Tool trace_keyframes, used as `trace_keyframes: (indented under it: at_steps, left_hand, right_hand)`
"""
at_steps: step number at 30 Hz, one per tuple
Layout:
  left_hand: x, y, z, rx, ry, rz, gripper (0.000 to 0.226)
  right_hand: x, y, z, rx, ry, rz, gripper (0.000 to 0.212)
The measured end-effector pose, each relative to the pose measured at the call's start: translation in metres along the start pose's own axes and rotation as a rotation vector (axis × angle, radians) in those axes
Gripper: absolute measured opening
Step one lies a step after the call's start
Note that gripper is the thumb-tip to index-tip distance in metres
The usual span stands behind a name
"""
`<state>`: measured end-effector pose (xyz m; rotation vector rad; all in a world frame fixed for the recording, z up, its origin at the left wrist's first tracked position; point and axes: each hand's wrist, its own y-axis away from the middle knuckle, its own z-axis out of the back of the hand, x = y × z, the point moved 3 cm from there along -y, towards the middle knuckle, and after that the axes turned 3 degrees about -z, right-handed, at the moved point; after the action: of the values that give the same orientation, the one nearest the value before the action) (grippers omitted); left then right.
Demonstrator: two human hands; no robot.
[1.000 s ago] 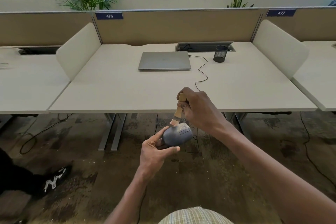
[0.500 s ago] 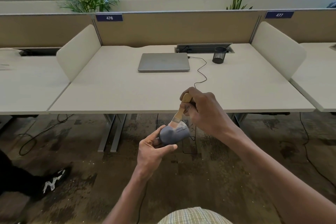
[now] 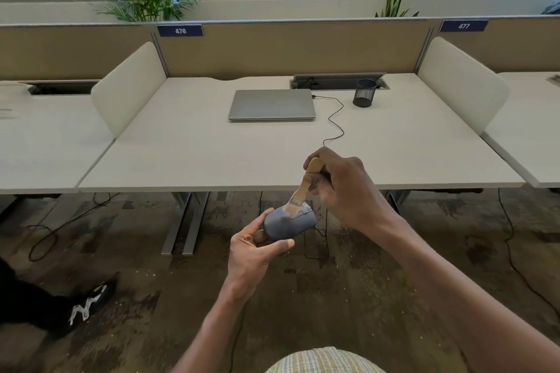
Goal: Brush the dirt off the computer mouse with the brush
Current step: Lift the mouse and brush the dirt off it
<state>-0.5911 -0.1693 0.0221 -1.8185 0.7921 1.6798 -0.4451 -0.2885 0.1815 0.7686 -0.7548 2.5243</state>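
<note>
1. Office desks and a stained floor frame us; we hold the computer mouse (image 3: 289,223) in the air, in front of the desk (image 3: 212,157) edge and above the floor.
2. Our left hand (image 3: 253,254) grips its near end, thumb and fingers curled round it.
3. Our right hand (image 3: 344,188) pinches the brush (image 3: 304,188) by its wooden handle, bristles touching the mouse's top (pale dust shows there).
4. Farther out on the desk lie a closed laptop (image 3: 271,104), a cable (image 3: 336,124) and a mesh cup (image 3: 365,93).
5. We judge the risk: pressing hard could twist the mouse out of our narrow hold, and loosened dirt may drop onto our lap.
</note>
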Motion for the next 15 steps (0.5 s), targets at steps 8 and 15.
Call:
trace_keyframes:
  at_steps: [8, 15]
  left_hand:
    - [0.0018, 0.0024, 0.0031, -0.021, 0.031, 0.005, 0.078]
    - [-0.0029, 0.0037, 0.0015, -0.014, 0.044, -0.002, 0.075]
  right_hand:
    - [0.0021, -0.0059, -0.01, 0.033, 0.077, 0.04, 0.022]
    - [0.008, 0.0005, -0.0023, 0.052, 0.076, 0.06, 0.02]
